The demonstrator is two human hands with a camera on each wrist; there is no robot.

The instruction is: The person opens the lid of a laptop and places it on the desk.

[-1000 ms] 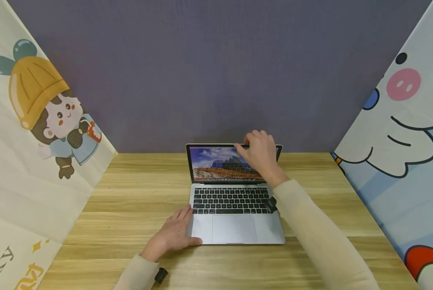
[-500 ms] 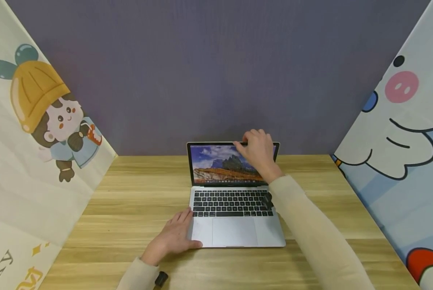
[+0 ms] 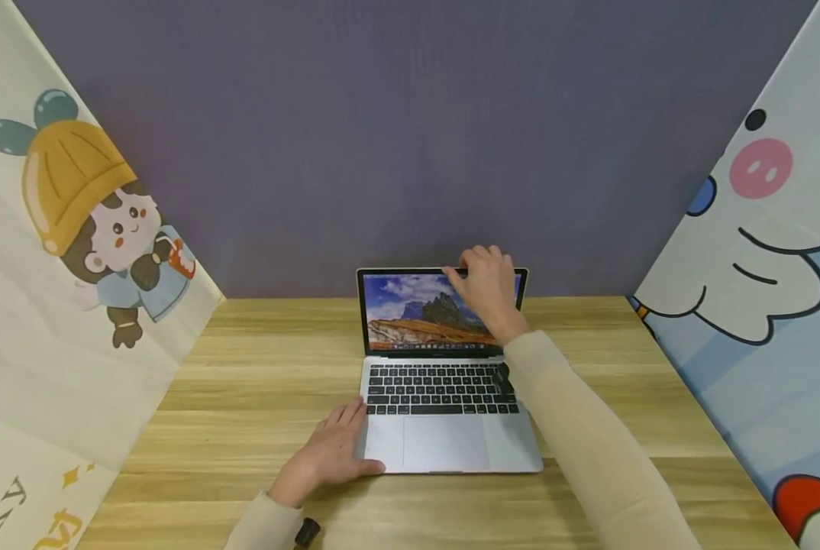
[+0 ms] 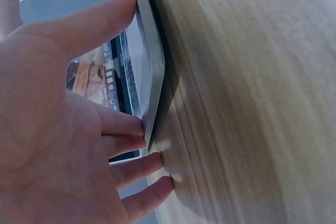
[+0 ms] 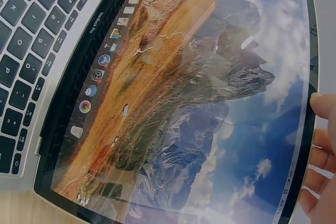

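A silver laptop stands unfolded on the wooden table, its lit screen showing mountains under a cloudy sky. My right hand pinches the screen's top edge, thumb on the front bezel and fingers behind it, as the right wrist view also shows. At the base's front left corner rests my left hand, fingers fairly straight. In the left wrist view its thumb lies on top of the base near the front edge. Two fingers touch the side edge and the others reach down to the table.
The wooden table ends at a dark grey panel close behind the laptop. Pale cloths with cartoon prints flank it: a child in a yellow hat at left, a pink-snouted figure at right.
My right hand has tilted the screen slightly farther back, and its picture shows more fully, down to the icon row. The left hand stays at the corner. The whole head view has shifted slightly.
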